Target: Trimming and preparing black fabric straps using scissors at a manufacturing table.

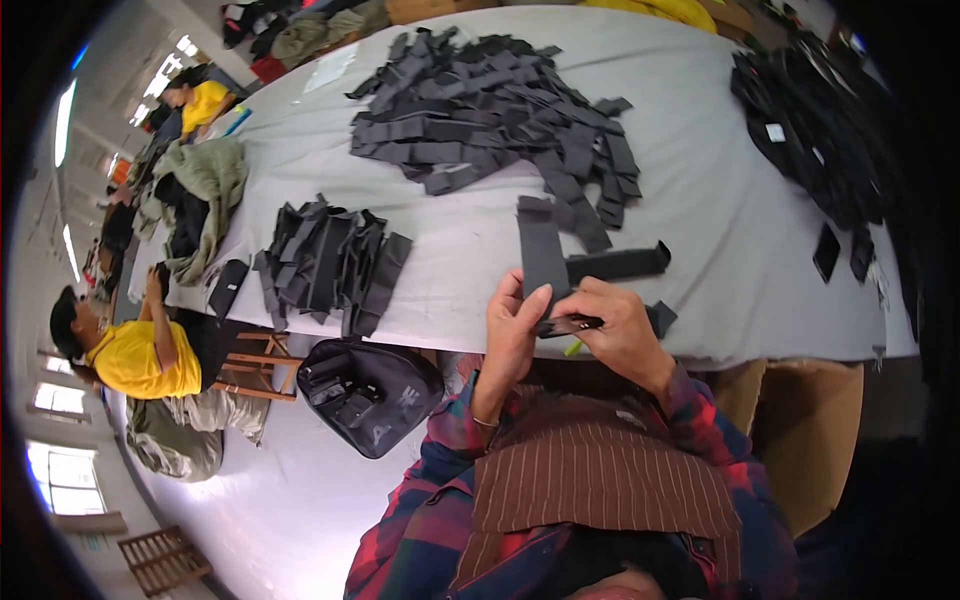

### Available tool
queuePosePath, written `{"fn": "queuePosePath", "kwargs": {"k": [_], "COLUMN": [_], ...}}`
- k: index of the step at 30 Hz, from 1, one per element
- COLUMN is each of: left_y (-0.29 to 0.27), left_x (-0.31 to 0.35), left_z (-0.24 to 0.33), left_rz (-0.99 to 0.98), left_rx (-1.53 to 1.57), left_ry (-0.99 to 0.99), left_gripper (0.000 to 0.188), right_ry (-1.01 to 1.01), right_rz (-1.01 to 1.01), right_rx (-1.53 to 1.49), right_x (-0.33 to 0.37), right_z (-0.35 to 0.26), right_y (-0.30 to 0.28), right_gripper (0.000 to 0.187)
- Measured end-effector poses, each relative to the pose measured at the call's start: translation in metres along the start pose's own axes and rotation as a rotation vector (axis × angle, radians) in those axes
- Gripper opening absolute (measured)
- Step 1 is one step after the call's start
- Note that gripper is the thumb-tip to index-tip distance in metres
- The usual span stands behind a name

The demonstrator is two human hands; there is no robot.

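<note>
My left hand (513,325) is closed on the lower end of a dark grey fabric strip (542,250), with the thumb lying along it. The strip stretches away from me over the table's near edge. My right hand (612,325) is closed round small black snips (570,325), held against the strip's near end; the fingers partly cover them. A bit of yellow-green (573,347) shows just below. Beyond the right hand lies another dark strip (625,263), its far end curled up.
A large heap of grey strips (480,110) covers the far middle of the white table (690,190). A smaller stack (330,265) lies left. Black garments (810,140) are at right. Below stand a black bag (400,415) and cardboard box (805,430). A person in yellow (150,360) works at left.
</note>
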State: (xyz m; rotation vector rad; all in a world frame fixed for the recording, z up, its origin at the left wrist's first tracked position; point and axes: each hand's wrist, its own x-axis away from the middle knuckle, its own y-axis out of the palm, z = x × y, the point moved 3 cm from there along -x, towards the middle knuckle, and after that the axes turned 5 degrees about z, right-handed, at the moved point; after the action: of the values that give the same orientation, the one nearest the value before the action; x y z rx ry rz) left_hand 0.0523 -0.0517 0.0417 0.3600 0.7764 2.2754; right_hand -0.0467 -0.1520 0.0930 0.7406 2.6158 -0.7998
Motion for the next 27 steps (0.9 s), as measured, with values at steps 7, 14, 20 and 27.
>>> {"fn": "queuePosePath", "kwargs": {"k": [7, 14, 20, 27], "left_y": [0.006, 0.011, 0.018, 0.013], "left_x": [-0.009, -0.002, -0.001, -0.001], "left_z": [-0.002, 0.001, 0.000, -0.003], "left_rz": [-0.020, -0.035, -0.014, -0.024], "left_rx": [-0.105, -0.149, -0.134, -0.117], "left_ry": [-0.003, -0.027, -0.051, -0.118], "left_gripper": [0.024, 0.022, 0.019, 0.018], "right_ry": [0.133, -0.026, -0.098, -0.162], "right_rz": [0.035, 0.285, 0.287, 0.269], "right_rx": [-0.076, 0.303, 0.379, 0.445], "right_x": [0.006, 0.004, 0.003, 0.002], "right_z": [0.005, 0.009, 0.008, 0.010], "right_y": [-0.028, -0.044, -0.042, -0.043], "right_gripper": [0.023, 0.020, 0.017, 0.016]}}
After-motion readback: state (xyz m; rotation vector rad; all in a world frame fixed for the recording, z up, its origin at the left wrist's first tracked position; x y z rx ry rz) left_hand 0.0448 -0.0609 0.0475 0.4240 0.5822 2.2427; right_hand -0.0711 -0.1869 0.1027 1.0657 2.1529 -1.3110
